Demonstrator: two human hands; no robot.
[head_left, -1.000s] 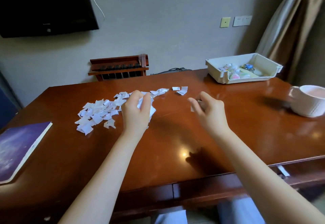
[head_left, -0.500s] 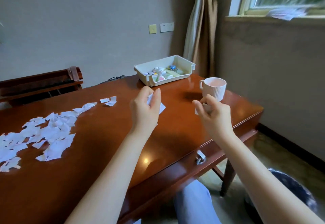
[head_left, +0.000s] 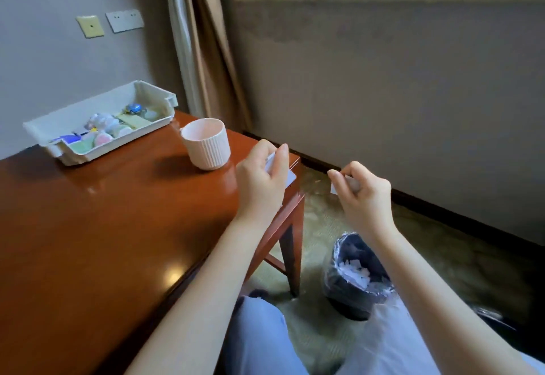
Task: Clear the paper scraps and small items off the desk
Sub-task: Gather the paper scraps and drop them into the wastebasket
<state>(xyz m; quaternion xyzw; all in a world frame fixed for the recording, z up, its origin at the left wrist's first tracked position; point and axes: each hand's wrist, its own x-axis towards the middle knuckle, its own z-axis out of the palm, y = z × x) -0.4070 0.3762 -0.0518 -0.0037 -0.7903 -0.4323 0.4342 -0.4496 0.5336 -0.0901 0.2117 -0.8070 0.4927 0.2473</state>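
My left hand [head_left: 261, 181] is closed on a bunch of white paper scraps [head_left: 290, 179] and hovers over the desk's right corner. Out past the desk edge, my right hand [head_left: 364, 195] pinches more white scraps [head_left: 334, 188] above the floor. Below and slightly right of the desk leg stands a black bin [head_left: 355, 279] lined with a plastic bag, white scraps lying inside it. The brown wooden desk [head_left: 103, 227] fills the left half of the head view.
A pink ribbed mug [head_left: 206, 146] stands near the desk's right corner, just left of my left hand. A white tray [head_left: 56, 128] holding several small colourful items sits at the back. Curtain and wall rise behind; my knees are at the bottom.
My view has swung right: the scrap pile on the desk has left the frame and the bin has come into sight. Both hands carried their scraps rightward to the desk's corner.
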